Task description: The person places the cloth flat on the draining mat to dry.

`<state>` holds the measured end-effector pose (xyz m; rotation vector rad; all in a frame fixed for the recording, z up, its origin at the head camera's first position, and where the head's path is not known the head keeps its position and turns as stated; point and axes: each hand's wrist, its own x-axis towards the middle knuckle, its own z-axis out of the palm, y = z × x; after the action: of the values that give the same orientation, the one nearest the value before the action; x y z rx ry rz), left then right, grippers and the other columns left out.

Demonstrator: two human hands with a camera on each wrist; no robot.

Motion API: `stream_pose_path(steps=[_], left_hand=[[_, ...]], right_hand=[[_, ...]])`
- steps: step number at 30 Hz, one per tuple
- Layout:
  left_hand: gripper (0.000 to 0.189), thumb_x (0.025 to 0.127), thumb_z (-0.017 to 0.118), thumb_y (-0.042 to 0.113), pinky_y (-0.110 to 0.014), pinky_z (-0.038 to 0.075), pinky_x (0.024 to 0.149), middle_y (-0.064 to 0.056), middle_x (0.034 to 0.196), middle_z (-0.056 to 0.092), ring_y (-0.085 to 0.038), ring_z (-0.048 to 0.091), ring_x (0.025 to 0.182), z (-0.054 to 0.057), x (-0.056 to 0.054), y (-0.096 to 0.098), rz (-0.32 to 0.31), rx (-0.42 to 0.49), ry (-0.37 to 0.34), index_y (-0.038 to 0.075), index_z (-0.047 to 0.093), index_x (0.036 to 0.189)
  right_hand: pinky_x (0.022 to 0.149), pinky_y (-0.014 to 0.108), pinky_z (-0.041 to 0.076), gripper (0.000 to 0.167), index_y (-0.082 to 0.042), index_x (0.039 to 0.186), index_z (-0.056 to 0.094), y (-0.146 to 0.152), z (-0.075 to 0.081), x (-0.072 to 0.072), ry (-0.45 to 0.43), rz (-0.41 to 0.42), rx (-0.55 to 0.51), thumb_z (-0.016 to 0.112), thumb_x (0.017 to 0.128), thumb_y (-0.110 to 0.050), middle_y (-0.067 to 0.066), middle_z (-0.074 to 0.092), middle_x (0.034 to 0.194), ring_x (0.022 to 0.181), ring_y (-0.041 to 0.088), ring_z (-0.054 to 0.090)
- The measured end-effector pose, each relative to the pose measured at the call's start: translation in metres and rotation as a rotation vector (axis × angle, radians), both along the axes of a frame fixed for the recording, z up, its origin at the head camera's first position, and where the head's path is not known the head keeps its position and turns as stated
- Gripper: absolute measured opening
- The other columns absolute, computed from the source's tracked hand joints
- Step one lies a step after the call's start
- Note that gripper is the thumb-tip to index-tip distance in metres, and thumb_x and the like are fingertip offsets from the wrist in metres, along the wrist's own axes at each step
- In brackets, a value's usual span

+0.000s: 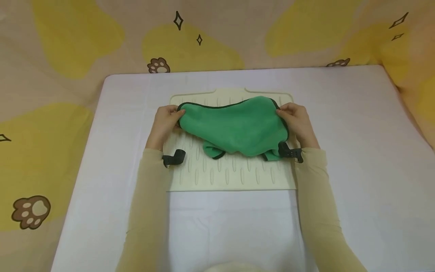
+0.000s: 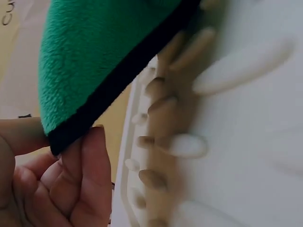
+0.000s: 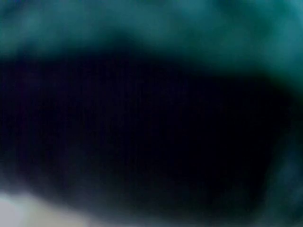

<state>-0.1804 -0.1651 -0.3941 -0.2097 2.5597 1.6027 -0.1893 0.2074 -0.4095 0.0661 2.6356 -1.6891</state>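
A green towel [image 1: 234, 126] with a dark edge band stretches between the two hands in the head view, its lower part folded beneath. My left hand [image 1: 165, 124] pinches its left corner between thumb and fingers. Close up in the left wrist view, the left hand [image 2: 61, 175] grips the towel's dark-edged corner [image 2: 80, 71]. On the other side my right hand [image 1: 298, 121] pinches the towel's upper right edge. The right wrist view is filled by blurred towel [image 3: 142, 28] and its dark border, which hide the right hand there.
Under the towel lies a cream ridged board [image 1: 231, 181] on a white-covered table [image 1: 234, 211]. A yellow patterned cloth [image 1: 217, 45] hangs behind the table and along its sides. Part of a pale rounded thing [image 1: 236, 267] shows at the bottom edge.
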Motion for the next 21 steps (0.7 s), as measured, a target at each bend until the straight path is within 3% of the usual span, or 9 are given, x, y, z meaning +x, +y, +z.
stream_pose_path(steps=[5,10,12,16,21], left_hand=[[0.03,0.095,0.057,0.018,-0.019,0.049,0.059,-0.012,0.089,0.065,-0.007,0.057,0.062,0.002,-0.028,0.006,0.043,-0.044,0.009,-0.006,0.065,0.112],[0.034,0.095,0.058,0.024,-0.018,0.042,0.07,-0.013,0.102,0.064,-0.008,0.052,0.078,-0.006,-0.04,0.013,0.152,-0.036,0.009,-0.004,0.066,0.112],[0.035,0.094,0.059,0.026,-0.019,0.044,0.069,-0.011,0.098,0.064,-0.007,0.053,0.074,-0.009,-0.039,0.016,0.152,-0.013,-0.013,-0.004,0.066,0.111],[0.04,0.094,0.059,0.029,-0.02,0.051,0.063,-0.007,0.087,0.063,-0.004,0.059,0.059,-0.011,-0.031,0.018,0.055,0.073,-0.09,-0.005,0.061,0.115],[0.047,0.096,0.056,0.03,-0.022,0.054,0.072,-0.013,0.099,0.062,-0.009,0.065,0.074,-0.012,-0.009,0.017,-0.007,0.209,-0.178,-0.007,0.053,0.125]], right_hand=[[0.066,0.018,0.041,0.022,0.009,0.096,0.062,-0.001,0.003,-0.01,-0.016,-0.028,0.021,0.06,0.093,-0.013,-0.007,0.059,0.071,0.075,0.007,0.051],[0.062,0.018,0.04,0.024,0.008,0.098,0.063,-0.002,-0.002,-0.016,-0.011,-0.117,0.067,0.06,0.092,-0.016,-0.007,0.057,0.07,0.067,0.004,0.05],[0.062,0.018,0.041,0.025,0.007,0.098,0.063,-0.001,-0.004,-0.017,-0.019,-0.144,0.091,0.06,0.092,-0.017,-0.006,0.058,0.07,0.066,0.004,0.05],[0.068,0.021,0.041,0.029,0.006,0.099,0.064,0.002,-0.004,-0.014,-0.074,-0.138,0.156,0.059,0.092,-0.022,0.006,0.064,0.083,0.076,0.01,0.053],[0.073,0.025,0.04,0.039,0.008,0.103,0.064,0.009,0.001,-0.004,-0.128,-0.055,0.207,0.057,0.094,-0.03,0.019,0.064,0.102,0.09,0.021,0.051]])
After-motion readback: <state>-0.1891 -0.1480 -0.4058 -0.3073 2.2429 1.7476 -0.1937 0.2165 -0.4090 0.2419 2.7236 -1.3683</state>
